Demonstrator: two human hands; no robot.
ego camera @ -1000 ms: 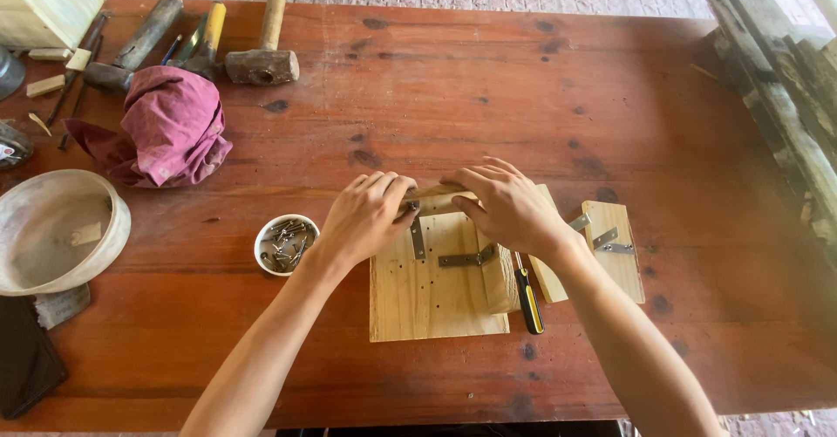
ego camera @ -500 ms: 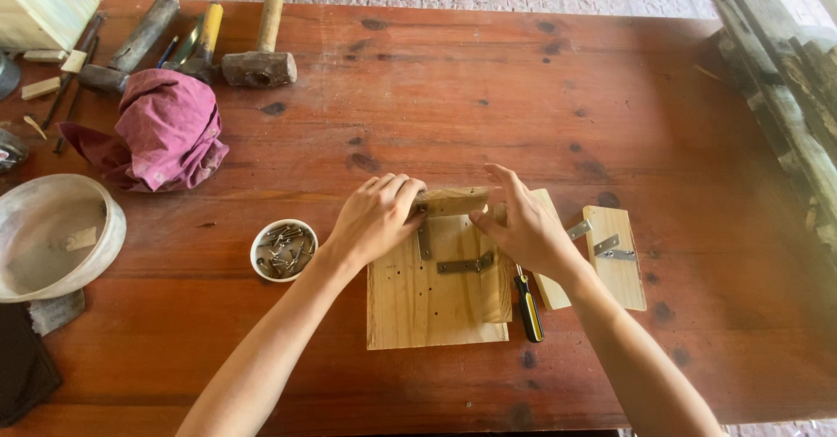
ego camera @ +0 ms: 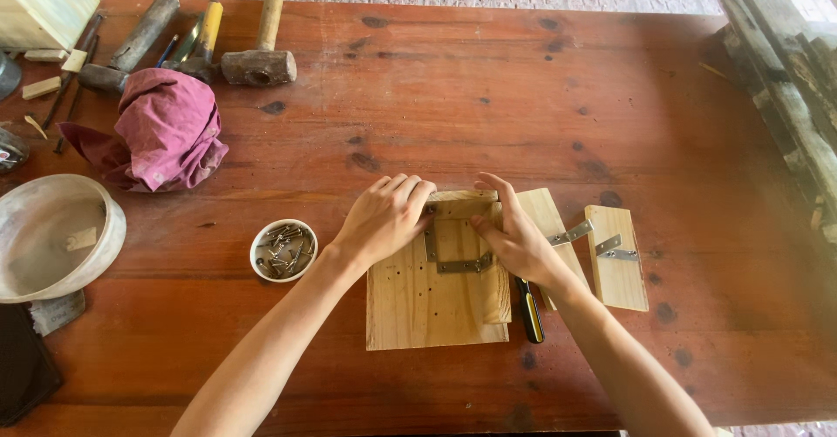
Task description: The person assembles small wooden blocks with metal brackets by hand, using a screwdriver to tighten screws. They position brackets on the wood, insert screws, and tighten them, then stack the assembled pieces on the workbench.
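Sitting beside the hands (ego camera: 453, 228), a white bowl (ego camera: 283, 250) holds screws (ego camera: 282, 247).

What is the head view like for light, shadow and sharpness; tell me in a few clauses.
Head view: soft, even daylight on the red-brown table, no hard glare; faint shadows under the left hand and right hand on the pale wooden board; centre sharp, the screws in the small white bowl distinct; the table's edges bow slightly toward the corners, a wide-lens effect.
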